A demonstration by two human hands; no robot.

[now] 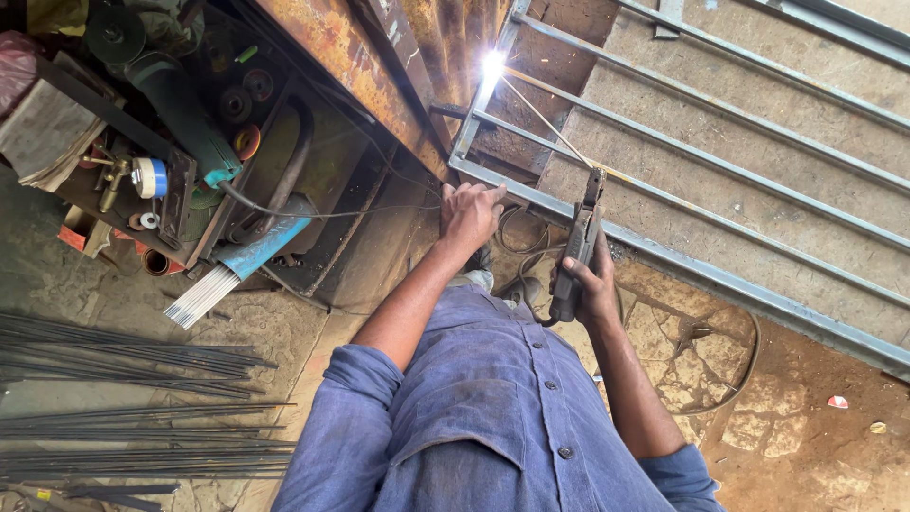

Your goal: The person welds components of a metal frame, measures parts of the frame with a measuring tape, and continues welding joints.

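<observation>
My right hand grips a dark welding electrode holder. A thin electrode rod runs from it up to a bright white arc on a grey steel bar frame. My left hand rests on the frame's lower corner rail, fingers curled over the metal. Both forearms come out of rolled blue shirt sleeves at the bottom of the view.
A rusty steel plate leans left of the arc. A cluttered shelf holds a green grinder and a packet of electrodes. Several thin steel rods lie on the floor at left. A cable loops over the stone floor at right.
</observation>
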